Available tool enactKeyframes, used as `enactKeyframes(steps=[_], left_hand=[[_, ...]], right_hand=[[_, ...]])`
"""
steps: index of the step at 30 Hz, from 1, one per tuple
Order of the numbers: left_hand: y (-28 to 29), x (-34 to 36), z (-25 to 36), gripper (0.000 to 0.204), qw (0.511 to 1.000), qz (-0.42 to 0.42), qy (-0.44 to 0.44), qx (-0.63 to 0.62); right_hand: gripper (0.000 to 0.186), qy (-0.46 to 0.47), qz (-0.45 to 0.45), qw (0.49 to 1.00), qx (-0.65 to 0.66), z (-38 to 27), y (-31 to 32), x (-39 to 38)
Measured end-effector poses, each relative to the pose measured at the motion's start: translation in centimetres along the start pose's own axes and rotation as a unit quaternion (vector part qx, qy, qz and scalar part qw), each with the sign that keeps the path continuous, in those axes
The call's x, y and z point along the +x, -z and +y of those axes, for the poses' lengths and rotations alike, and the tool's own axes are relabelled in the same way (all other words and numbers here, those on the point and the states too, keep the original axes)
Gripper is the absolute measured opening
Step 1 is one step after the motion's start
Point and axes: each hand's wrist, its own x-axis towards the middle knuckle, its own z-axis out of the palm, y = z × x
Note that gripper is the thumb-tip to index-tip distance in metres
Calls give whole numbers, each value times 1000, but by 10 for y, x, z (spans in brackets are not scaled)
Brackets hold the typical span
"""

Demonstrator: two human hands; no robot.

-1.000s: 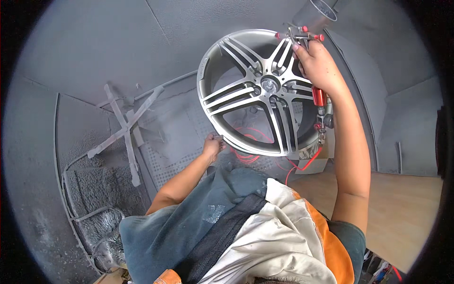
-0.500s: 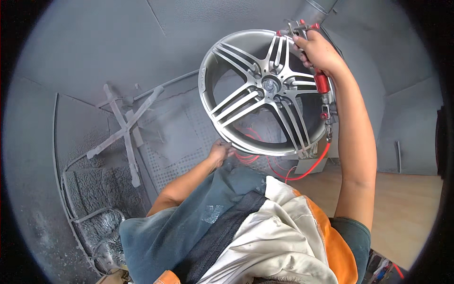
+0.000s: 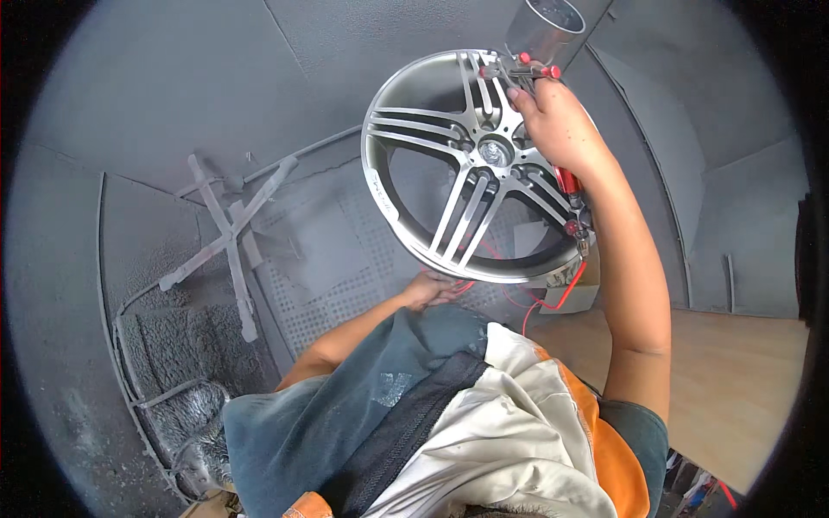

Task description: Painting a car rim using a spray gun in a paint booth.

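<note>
A silver-grey alloy wheel (image 3: 458, 220) with twin-bar spokes faces up in front of me. My right hand (image 3: 557, 121) is wrapped round the grip of a spray gun (image 3: 522, 73) above the wheel's far right part. The gun has red knobs and a metal paint cup (image 3: 546, 30) on top. A red fitting and a red air hose (image 3: 566, 293) hang below its handle. My left hand (image 3: 430, 290) is at the wheel's near edge, its fingers closed on the rim from below; the fingertips are partly hidden.
A grey-coated cross-shaped stand (image 3: 229, 229) stands to the left, above a perforated floor panel (image 3: 315, 293). Grey booth walls (image 3: 173, 78) rise around. A crumpled dark covering (image 3: 177, 371) lies at lower left, a tan board (image 3: 734, 371) at right. A box (image 3: 570, 298) sits below the wheel.
The wheel has turned counterclockwise, its marked rim patch moving down the left side. My left hand moved right along the near edge. My right hand brought the spray gun left and slightly down.
</note>
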Motion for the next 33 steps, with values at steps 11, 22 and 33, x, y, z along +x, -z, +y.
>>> enactKeyframes(steps=[11, 22, 33], left_hand=[[44, 26, -21, 17, 969, 90, -135, -185], [40, 25, -10, 17, 952, 136, -146, -232], [25, 16, -14, 19, 989, 82, -79, -98]], right_hand=[[31, -14, -15, 999, 36, -16, 11, -28], [28, 71, -68, 993, 63, -27, 10, -33], [28, -55, 27, 992, 106, 4, 28, -25]])
